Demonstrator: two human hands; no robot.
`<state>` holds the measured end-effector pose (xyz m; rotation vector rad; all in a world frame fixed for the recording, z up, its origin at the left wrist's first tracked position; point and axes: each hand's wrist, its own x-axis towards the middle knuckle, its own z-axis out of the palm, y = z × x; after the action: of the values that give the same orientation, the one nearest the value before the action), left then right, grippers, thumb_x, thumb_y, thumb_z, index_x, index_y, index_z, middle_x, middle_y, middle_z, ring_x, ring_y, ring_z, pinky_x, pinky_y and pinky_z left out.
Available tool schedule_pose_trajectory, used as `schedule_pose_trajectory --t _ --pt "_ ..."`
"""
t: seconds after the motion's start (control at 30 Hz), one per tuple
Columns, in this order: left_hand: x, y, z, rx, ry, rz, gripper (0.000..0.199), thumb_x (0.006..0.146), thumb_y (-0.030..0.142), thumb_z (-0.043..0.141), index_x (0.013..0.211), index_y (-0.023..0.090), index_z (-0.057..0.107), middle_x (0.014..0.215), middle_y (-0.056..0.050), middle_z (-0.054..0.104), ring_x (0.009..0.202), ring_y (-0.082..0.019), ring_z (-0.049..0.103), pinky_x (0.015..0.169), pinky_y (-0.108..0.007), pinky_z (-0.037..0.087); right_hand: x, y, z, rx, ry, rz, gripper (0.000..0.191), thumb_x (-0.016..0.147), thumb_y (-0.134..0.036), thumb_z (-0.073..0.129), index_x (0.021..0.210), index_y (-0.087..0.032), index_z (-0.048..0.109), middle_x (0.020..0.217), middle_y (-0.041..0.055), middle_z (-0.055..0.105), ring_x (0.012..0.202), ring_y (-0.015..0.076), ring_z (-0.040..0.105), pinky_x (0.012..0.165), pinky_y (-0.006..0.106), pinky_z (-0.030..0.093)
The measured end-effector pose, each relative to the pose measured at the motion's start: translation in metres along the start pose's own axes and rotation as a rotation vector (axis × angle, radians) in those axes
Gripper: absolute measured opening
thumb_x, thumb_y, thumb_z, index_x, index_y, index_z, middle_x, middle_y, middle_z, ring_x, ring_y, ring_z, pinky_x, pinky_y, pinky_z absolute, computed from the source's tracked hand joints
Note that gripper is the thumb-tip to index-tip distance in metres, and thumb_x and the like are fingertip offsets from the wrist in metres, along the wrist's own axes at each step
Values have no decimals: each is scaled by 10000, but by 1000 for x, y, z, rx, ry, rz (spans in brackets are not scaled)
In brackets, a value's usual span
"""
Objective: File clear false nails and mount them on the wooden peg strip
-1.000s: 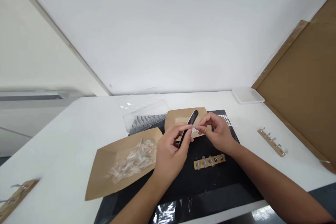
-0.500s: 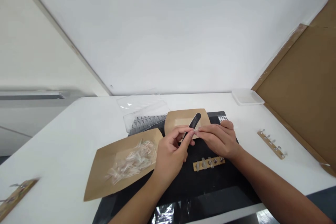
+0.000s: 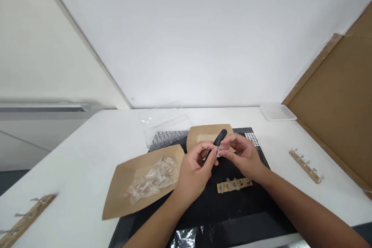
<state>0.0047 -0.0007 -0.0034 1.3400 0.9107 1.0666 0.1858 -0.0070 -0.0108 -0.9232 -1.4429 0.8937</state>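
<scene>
Left hand (image 3: 193, 174): grip pinching a black nail file (image 3: 220, 138) above the far kraft tray (image 3: 209, 131).
Right hand (image 3: 244, 155): grip pinching a clear nail tip (image 3: 218, 148) against the file.
Near left: loose nail tips (image 3: 152, 182) in the near kraft tray (image 3: 122, 190).
Near right: wooden strip (image 3: 234, 185) on a black mat (image 3: 203, 226).

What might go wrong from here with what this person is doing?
The small clear nail tip pinched in the right hand might slip and get lost among the loose tips in the tray. The left hand, holding the black file, is close to that tray and could bump it, scattering them.
</scene>
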Motion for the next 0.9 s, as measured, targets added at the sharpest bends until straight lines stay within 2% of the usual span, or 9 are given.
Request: schedule_pose_trajectory --t 0.13,0.23,0.37,0.43,0.5,0.6,0.73,0.8,0.9 --pt "0 0 0 145 57 150 232 971 431 670 968 201 691 830 -23 688 578 -104 609 488 -199 472 3 0 2 183 -16 216 264 856 -423 857 977 -226 730 836 2 738 767 161 728 767 323 628" --pt "0 -1 0 231 66 235 194 998 384 642 962 206 709 968 -51 714 777 -148 691 648 -237 557 5 -3 1 201 -52 268 277 843 -442 862 941 -215 738 833 4 750 758 164 737 780 333 636" --pt "0 -2 -1 298 70 271 199 1013 375 628 957 208 721 1031 -71 717 831 -168 708 659 -249 570 5 -4 -2 158 -109 268 272 875 -459 825 952 -214 737 833 9 751 777 176 738 794 349 632" --pt "0 -4 -1 311 80 263 182 1012 371 632 986 217 725 1054 -71 724 822 -166 716 634 -243 570 4 -4 -4 55 -104 224 242 912 -446 789 985 -221 739 869 21 759 801 182 735 784 347 618" --pt "-1 -6 -1 260 115 232 196 997 373 656 1128 234 699 1067 -64 731 810 -166 729 575 -225 556 2 -5 -5 -118 -65 119 167 957 -392 742 1003 -232 741 896 25 759 808 179 724 763 332 592" --pt "-2 -8 -1 171 150 169 431 972 394 694 1364 248 593 1065 -63 741 819 -186 754 460 -191 513 1 -7 -7 -408 -7 -135 62 1006 -263 667 985 -235 718 902 22 747 833 175 708 773 329 547" --pt "-5 -7 0 278 125 158 317 984 390 671 1255 234 723 1015 -69 764 729 -164 734 427 -180 509 0 -7 -5 -736 12 -409 104 1037 -161 594 986 -222 661 951 40 764 921 188 719 797 344 500" --pt "-5 -4 0 304 122 204 281 983 360 668 1222 248 763 1051 -67 761 721 -148 719 450 -180 532 -1 -6 -3 -817 25 -425 104 1049 -171 585 983 -221 648 932 44 768 889 186 726 759 331 497" --pt "-6 0 0 276 111 245 268 968 325 681 1203 260 793 1066 -63 745 748 -142 711 471 -174 546 -3 -3 -2 -799 33 -364 96 1053 -204 588 976 -228 640 899 38 771 827 179 730 711 304 517"
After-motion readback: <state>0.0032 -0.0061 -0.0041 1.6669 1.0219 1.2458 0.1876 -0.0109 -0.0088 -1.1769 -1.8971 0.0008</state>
